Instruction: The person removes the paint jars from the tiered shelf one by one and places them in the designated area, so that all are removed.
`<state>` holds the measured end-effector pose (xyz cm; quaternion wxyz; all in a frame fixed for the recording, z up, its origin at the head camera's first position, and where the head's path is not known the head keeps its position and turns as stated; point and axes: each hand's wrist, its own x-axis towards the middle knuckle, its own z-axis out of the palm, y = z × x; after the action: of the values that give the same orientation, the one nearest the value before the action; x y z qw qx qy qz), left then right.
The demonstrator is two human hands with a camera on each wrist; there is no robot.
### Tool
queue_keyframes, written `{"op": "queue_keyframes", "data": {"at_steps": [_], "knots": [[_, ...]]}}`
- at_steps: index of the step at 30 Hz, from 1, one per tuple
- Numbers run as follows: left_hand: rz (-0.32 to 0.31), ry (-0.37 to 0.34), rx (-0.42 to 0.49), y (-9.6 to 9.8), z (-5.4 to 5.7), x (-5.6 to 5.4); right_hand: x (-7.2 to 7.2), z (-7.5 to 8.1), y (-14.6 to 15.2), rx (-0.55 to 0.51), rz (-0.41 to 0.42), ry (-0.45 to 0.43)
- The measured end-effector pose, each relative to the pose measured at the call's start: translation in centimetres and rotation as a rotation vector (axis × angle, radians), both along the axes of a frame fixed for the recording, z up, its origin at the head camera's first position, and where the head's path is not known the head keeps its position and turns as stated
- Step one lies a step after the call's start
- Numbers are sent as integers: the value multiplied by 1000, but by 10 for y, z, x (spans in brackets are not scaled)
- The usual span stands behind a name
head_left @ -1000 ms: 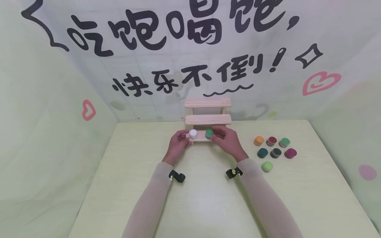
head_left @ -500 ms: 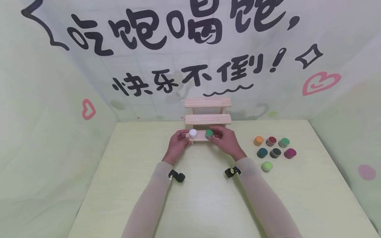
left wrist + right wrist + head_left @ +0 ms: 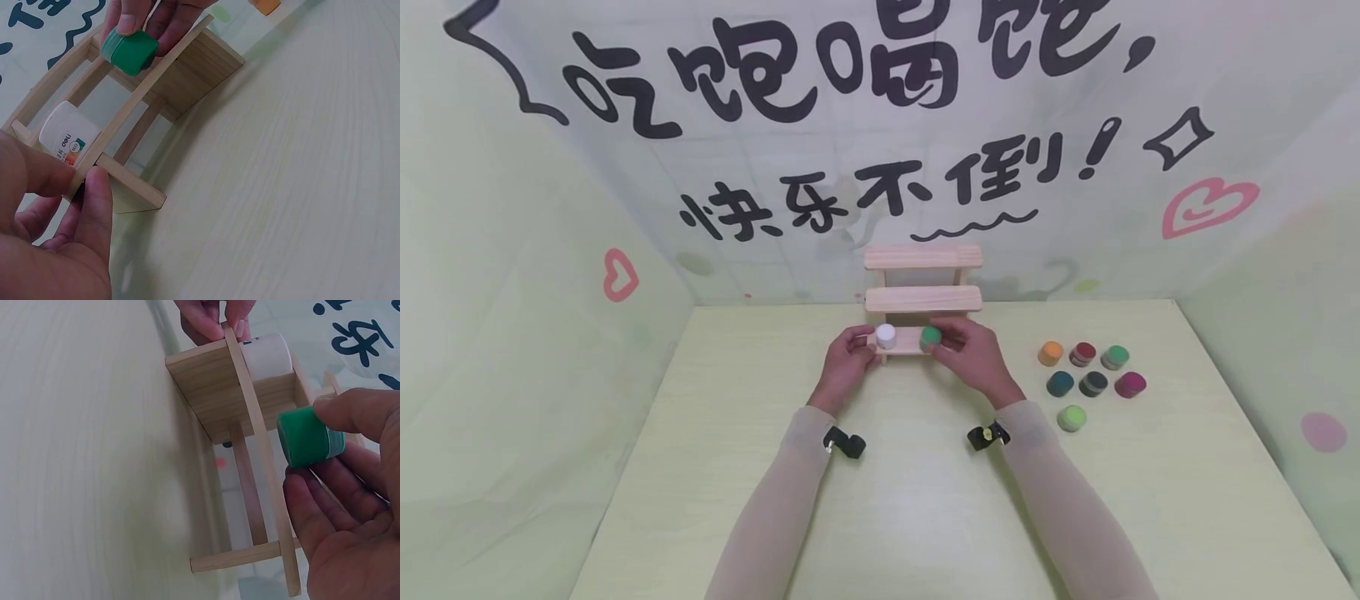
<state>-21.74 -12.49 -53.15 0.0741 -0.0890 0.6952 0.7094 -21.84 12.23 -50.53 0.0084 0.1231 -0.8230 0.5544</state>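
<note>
A three-tier wooden stand [image 3: 923, 298] stands against the back wall. My left hand [image 3: 842, 367] pinches the left end of its lowest shelf between thumb and fingers. Close to that hand, a white paint jar [image 3: 886, 337] sits upright on the shelf; its printed label [image 3: 70, 145] shows in the left wrist view. Between thumb and fingers, my right hand [image 3: 973, 354] holds a green paint jar [image 3: 306, 436] by its sides, at the right part of the same shelf. Whether this jar's base touches the wood cannot be told.
Right of the stand, several paint jars stand on the table [image 3: 910, 517]: orange [image 3: 1051, 354], dark red [image 3: 1083, 354], green [image 3: 1116, 357], teal [image 3: 1060, 383], dark green [image 3: 1093, 384], magenta [image 3: 1131, 384] and light green [image 3: 1072, 417]. A printed cloth [image 3: 760, 150] hangs behind.
The green jar and my right hand have shifted very slightly to the right along the shelf. My left hand, the white jar and the stand keep their places.
</note>
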Motion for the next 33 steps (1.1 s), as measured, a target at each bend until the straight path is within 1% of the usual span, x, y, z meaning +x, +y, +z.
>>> {"op": "queue_keyframes", "data": {"at_steps": [8, 17, 25, 33], "knots": [[3, 2, -15, 1, 3, 1, 6, 2, 8, -20, -15, 12], [2, 5, 1, 0, 0, 0, 17, 5, 19, -61, -22, 1], [8, 0, 3, 2, 0, 0, 23, 5, 29, -40, -34, -21], [11, 6, 3, 1, -3, -2, 29, 7, 38, -52, -28, -34]]}}
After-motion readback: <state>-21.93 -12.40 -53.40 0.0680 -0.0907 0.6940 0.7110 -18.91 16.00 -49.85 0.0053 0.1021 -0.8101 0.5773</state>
